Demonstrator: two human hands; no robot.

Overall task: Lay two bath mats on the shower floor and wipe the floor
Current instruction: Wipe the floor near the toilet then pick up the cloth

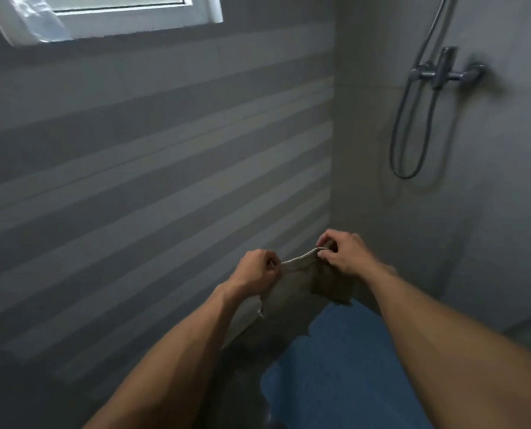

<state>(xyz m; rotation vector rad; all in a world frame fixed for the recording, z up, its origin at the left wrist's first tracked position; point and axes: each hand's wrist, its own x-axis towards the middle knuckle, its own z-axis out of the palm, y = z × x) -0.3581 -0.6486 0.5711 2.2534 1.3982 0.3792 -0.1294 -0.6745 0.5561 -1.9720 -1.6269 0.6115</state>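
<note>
Now we hold brown mat [292, 292] by top edge: left hand [258, 269] pinches left end, right hand [343, 253] pinches right end. Mat hangs below hands, long axis down, above and left of blue mat [344, 366] on floor. Next, we judge, lower beside blue mat.

your single head camera looks forward and down, close over your forearms, facing the shower corner [332, 181] and window [119, 13].
</note>
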